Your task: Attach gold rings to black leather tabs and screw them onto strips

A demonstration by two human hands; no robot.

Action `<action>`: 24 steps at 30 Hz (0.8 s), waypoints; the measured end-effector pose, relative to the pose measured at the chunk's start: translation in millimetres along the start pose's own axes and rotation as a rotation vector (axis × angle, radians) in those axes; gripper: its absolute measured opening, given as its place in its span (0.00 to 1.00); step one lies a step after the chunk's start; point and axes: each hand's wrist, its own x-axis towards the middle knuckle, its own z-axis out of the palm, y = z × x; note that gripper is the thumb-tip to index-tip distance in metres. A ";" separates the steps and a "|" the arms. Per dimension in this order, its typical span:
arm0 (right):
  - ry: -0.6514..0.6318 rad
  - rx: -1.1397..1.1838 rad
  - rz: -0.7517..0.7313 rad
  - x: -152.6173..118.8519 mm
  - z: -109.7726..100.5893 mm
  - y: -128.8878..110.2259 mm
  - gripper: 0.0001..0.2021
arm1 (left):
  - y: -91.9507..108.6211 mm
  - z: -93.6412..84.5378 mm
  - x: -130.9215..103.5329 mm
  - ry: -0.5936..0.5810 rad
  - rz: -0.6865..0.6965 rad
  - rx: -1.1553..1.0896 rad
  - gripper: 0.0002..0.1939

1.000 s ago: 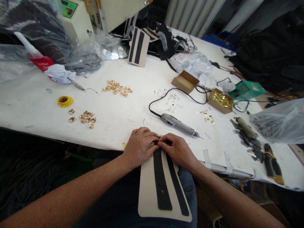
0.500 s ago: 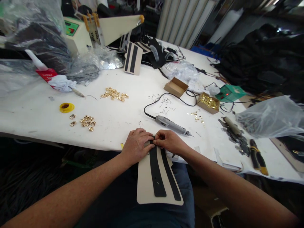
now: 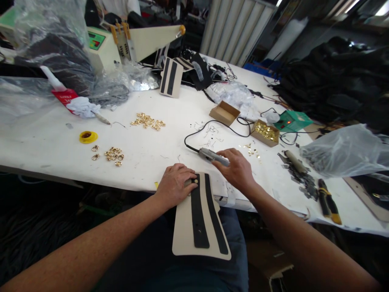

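A beige panel (image 3: 182,235) with two black strips lies at the table's front edge and reaches over my lap. My left hand (image 3: 177,183) grips its upper left end, fingers closed near a small round gold piece (image 3: 196,181) on the left strip. My right hand (image 3: 235,168) has its fingers around the front part of a grey corded pen-like tool (image 3: 209,155), which lies on the white table. The tool's tip is hidden by the hand.
Gold rings (image 3: 114,153) and a yellow roll (image 3: 88,137) are at the left. Behind stand an open box (image 3: 224,113), a box of gold pieces (image 3: 265,133) and a green device (image 3: 293,121). Pliers (image 3: 329,202) lie at the right edge.
My right hand has left the top of the panel and moved right and up onto the grey tool. The small gold piece now shows. My left hand has stayed on the panel.
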 end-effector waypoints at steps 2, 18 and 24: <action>-0.067 -0.169 -0.023 7.6 3.2 18.7 0.19 | 0.0 0.0 0.0 0.005 -0.007 -0.007 0.11; 0.201 1.512 0.307 2.3 -13.5 -69.2 0.22 | -1.7 1.7 1.1 0.003 0.000 0.011 0.11; 0.335 1.306 0.203 -8.4 10.9 -86.4 0.19 | -1.1 0.6 2.2 0.004 0.003 0.016 0.11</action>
